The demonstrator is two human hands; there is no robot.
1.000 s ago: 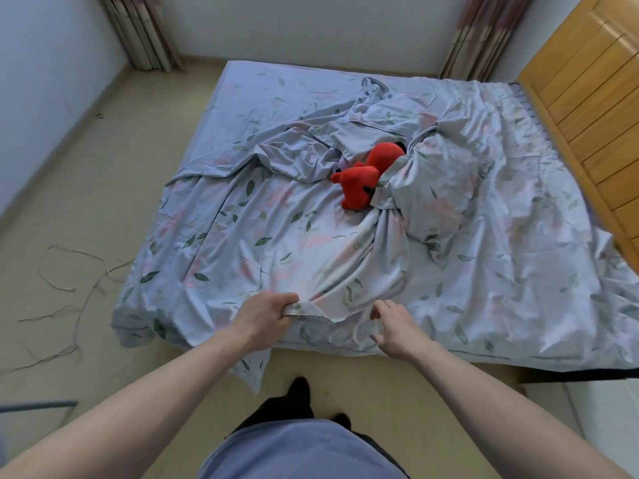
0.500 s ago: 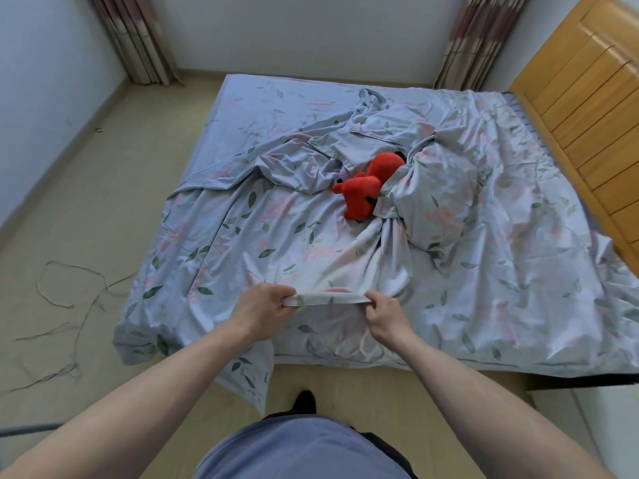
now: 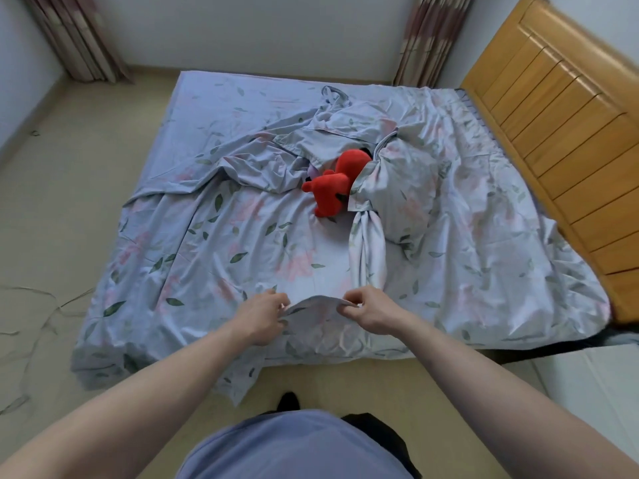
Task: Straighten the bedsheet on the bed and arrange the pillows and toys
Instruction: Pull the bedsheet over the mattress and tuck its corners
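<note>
A pale blue bedsheet with a leaf and flower print lies rumpled over the bed, bunched into folds near the middle. A red plush toy rests at the centre, half tucked under a fold. Beside it sits a pillow in matching fabric, wrapped in twisted sheet. My left hand and my right hand each pinch the near edge of the sheet, raising a small arch of cloth between them at the foot of the bed.
A wooden headboard runs along the bed's right side. Curtains hang at the far wall corners. Thin wires lie on the beige floor to the left. A white surface sits low right.
My right hand closed on the sheet edge beside the left. Both hands have lifted the edge and moved closer together, so the strip between them now arches. The camera has tilted slightly.
</note>
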